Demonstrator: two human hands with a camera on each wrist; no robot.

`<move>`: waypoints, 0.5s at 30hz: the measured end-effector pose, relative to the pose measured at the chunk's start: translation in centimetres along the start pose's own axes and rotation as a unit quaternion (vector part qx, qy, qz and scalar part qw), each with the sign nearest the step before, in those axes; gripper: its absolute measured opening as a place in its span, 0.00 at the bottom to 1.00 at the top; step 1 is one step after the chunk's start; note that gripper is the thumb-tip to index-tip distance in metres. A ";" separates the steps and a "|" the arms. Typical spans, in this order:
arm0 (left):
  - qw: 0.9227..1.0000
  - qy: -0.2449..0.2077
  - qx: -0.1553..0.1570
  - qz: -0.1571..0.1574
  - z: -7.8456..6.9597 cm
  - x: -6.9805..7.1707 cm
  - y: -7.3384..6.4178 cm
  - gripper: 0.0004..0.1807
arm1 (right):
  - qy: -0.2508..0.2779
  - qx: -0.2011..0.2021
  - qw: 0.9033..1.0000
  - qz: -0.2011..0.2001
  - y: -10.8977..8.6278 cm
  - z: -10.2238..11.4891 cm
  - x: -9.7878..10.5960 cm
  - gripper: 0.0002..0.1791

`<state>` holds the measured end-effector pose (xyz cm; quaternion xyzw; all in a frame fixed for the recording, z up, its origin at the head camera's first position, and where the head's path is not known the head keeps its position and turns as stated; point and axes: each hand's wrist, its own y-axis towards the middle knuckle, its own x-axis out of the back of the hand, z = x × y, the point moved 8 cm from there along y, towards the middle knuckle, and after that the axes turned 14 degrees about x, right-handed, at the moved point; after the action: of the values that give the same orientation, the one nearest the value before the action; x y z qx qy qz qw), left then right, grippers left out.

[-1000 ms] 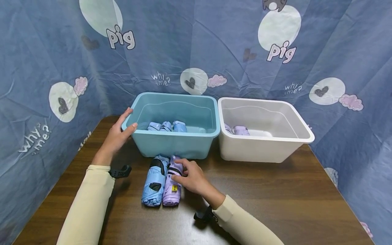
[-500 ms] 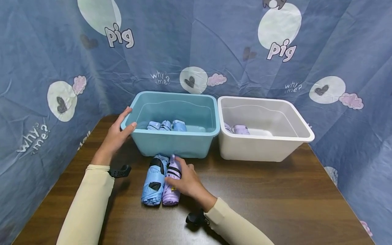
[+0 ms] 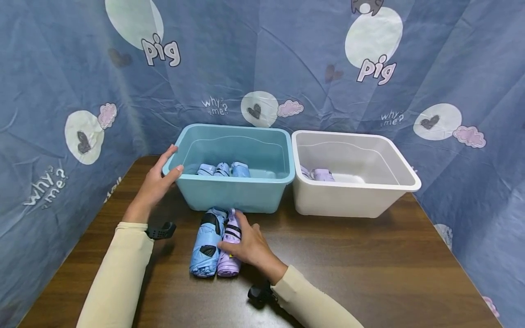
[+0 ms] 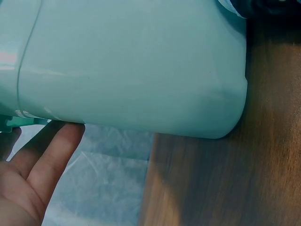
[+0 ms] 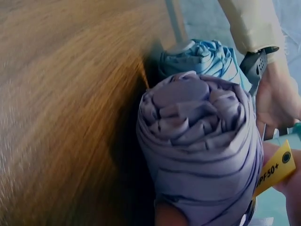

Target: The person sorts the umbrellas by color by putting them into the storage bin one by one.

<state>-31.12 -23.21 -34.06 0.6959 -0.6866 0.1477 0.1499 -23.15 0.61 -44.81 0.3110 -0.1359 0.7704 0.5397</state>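
Note:
My right hand (image 3: pixel 252 246) grips a folded purple umbrella (image 3: pixel 229 267) lying on the table, its thumb on the left side and fingers on the right. A folded blue umbrella (image 3: pixel 205 259) with black patches lies right beside it. In the right wrist view, the purple umbrella's bunched end (image 5: pixel 193 113) faces the camera, and a yellow tag (image 5: pixel 275 169) sticks out near the fingers. My left hand (image 3: pixel 153 184) rests at the front left corner of the blue bin (image 3: pixel 229 193), thumb and forefinger on the rim; its straight fingers (image 4: pixel 61 146) touch the outer wall in the left wrist view.
Inside the blue bin lie several folded blue umbrellas (image 3: pixel 240 170). A white bin (image 3: pixel 336 200) stands right against its side and holds folded purple umbrellas (image 3: pixel 323 175). Behind the wooden table (image 3: pixel 369 273) hangs a blue printed cloth (image 3: pixel 320 45).
My right hand has moved slightly left, and its thumb has come across the purple umbrella into the gap by the blue one, closing the grip. The left hand stays on the rim.

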 end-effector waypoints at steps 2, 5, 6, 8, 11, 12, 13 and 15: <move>1.000 0.000 0.000 0.001 0.0 0.0 0.0 0.39 | -0.010 0.004 1.000 0.004 0.1 0.0 0.1 0.51; 1.000 -0.001 -0.003 0.000 0.4 0.1 0.5 0.39 | -0.016 0.016 1.000 0.006 0.2 0.1 0.2 0.51; 1.000 -0.001 -0.003 0.000 0.6 0.1 0.6 0.39 | -0.014 0.019 1.000 0.006 0.2 0.1 0.3 0.51; 1.000 0.001 -0.002 -0.002 0.8 0.2 0.7 0.39 | -0.002 0.019 1.000 0.009 0.2 0.0 0.3 0.50; 1.000 0.003 0.001 -0.001 0.4 0.1 0.2 0.39 | 0.030 0.018 0.999 0.013 0.2 -0.4 0.3 0.50; 1.000 0.003 0.002 0.001 0.2 0.0 0.0 0.39 | 0.044 0.017 0.999 0.013 0.2 -0.5 0.3 0.49; 1.000 0.002 0.002 0.001 -0.1 0.0 -0.3 0.39 | 0.059 0.017 0.998 0.014 0.2 -0.6 0.3 0.50; 1.000 -0.001 0.002 0.002 -0.4 0.0 -0.4 0.39 | 0.086 0.020 0.996 0.012 0.2 -0.8 0.3 0.50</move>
<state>-30.69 -23.02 -33.75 0.6951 -0.6876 0.1491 0.1478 -23.68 1.19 -45.17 0.2522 -0.0772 0.8032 0.5341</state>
